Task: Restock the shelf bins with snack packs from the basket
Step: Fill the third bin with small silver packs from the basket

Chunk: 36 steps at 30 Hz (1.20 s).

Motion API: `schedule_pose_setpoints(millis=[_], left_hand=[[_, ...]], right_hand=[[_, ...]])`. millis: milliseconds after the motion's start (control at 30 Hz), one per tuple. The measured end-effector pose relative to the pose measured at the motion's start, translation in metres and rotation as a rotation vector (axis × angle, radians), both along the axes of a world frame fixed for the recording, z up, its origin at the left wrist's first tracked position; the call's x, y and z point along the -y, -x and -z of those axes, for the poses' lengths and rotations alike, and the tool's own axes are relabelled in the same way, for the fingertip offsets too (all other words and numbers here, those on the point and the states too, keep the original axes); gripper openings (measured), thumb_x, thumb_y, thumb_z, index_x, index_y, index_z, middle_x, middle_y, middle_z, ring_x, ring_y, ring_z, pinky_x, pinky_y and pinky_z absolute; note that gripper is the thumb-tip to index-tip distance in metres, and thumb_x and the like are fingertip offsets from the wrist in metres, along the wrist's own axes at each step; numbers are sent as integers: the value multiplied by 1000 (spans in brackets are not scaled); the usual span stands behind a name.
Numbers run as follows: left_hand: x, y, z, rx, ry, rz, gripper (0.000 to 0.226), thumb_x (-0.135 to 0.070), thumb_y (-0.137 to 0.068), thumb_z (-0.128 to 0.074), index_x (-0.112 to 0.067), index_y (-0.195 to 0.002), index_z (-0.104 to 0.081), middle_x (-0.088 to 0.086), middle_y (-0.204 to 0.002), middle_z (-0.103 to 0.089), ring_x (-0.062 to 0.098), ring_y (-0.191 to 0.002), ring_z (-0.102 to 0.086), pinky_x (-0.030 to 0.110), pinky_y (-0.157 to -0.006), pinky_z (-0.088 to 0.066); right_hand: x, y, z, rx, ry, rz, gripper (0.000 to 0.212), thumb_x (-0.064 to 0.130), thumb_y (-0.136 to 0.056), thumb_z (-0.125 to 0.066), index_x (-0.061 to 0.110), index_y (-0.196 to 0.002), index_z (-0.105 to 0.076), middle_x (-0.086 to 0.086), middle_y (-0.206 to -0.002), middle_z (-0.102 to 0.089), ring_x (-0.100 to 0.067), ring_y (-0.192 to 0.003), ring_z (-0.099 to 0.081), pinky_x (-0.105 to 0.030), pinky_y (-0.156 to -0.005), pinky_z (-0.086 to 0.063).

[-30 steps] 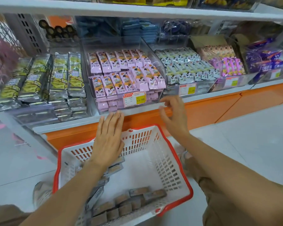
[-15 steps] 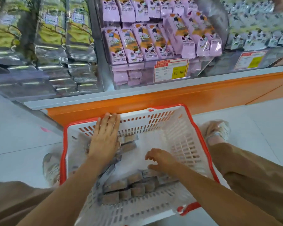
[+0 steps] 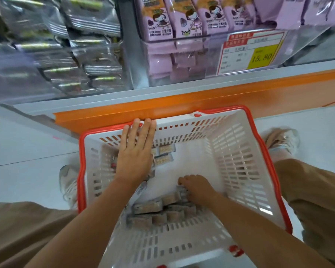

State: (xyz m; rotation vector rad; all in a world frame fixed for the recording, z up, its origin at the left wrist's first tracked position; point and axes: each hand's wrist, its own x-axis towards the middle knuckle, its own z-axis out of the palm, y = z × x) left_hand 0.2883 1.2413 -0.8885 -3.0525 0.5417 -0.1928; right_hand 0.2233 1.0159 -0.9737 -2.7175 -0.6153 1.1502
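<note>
A white basket with a red rim point(image 3: 246, 155) stands on the floor below the shelf. Several small brown snack packs point(image 3: 159, 211) lie at its near side, and a few more point(image 3: 163, 154) lie at the far left corner. My left hand point(image 3: 136, 151) hovers flat with straight fingers over the far-left packs, fingertips at the rim. My right hand point(image 3: 197, 187) reaches down onto the near pile, fingers curled around a pack there. Above, a clear shelf bin point(image 3: 182, 60) holds purple snack packs.
A second bin point(image 3: 70, 55) at the left holds silver-and-yellow packs. A price tag point(image 3: 251, 52) reading 15.80 hangs on the purple bin. An orange shelf base point(image 3: 201, 101) runs behind the basket. My knees and shoes flank the basket on the pale floor.
My right hand came down from the shelf edge into the basket and has closed on the near pile. My view dropped and moved nearer. My left hand stayed over the far-left packs.
</note>
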Motion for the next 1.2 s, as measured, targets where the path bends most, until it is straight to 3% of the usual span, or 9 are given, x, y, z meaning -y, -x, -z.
schedule_pose_setpoints(millis=[133, 267, 433, 600, 767, 967, 1100, 1200], left_hand=[[0, 1, -6, -27, -15, -8, 100, -18, -77, -74, -6, -156, -14, 15, -161, -23, 36, -150, -10, 51, -122, -1], [2, 3, -19, -64, -26, -30, 98, -14, -72, -76, -4, -155, -23, 17, -158, -30, 38, -148, -19, 50, -121, -5], [9, 9, -55, -164, -45, -31, 89, -29, -93, -57, -10, -156, 4, 13, -165, -5, 33, -152, 3, 43, -122, 13], [33, 16, -108, 57, 90, 109, 92, -16, -71, -78, -4, -151, -33, 20, -152, -37, 38, -142, -28, 50, -122, -12], [58, 12, -173, 229, 156, 158, 95, -15, -65, -82, -2, -148, -37, 22, -149, -38, 37, -140, -28, 47, -119, -12], [68, 6, -215, 230, 187, 116, 83, -11, -76, -69, -5, -150, -34, 20, -157, -28, 38, -147, -19, 47, -121, -8], [82, 1, -236, 205, 196, 110, 79, -13, -82, -63, -8, -153, -30, 18, -161, -22, 35, -150, -13, 45, -122, -2], [95, -8, -244, 203, 213, 121, 78, -14, -84, -62, -11, -154, -29, 16, -161, -22, 33, -151, -12, 41, -122, 3]], right_hand=[[11, -11, -26, 77, -71, 117, 66, 17, -79, -66, 20, -139, -38, -6, -120, -55, -29, -100, -59, -29, -73, -38], [23, -23, -67, 147, -186, 303, 72, 21, -74, -72, 24, -137, -36, -3, -118, -56, -26, -82, -61, -33, -63, -50], [39, -27, -131, 318, -391, 497, 49, 25, -72, -79, 22, -110, -48, 3, -103, -58, -19, -81, -58, -36, -71, -50], [59, -22, -192, 541, -573, 551, 35, 30, -72, -73, 25, -96, -48, 11, -90, -54, -7, -80, -49, -25, -66, -41], [83, -13, -249, 738, -688, 702, 34, 14, -73, -77, 22, -87, -47, 10, -80, -54, -4, -70, -50, -18, -59, -39], [105, -16, -320, 917, -842, 797, 25, 10, -79, -74, 11, -86, -50, 0, -79, -59, -8, -67, -50, -20, -57, -40], [125, -36, -356, 1054, -822, 815, 26, 14, -80, -76, 10, -83, -50, 8, -76, -54, -2, -67, -48, -19, -59, -38], [143, -53, -372, 1110, -800, 845, 26, 16, -82, -75, 7, -84, -50, 3, -78, -53, -8, -72, -48, -19, -63, -38]])
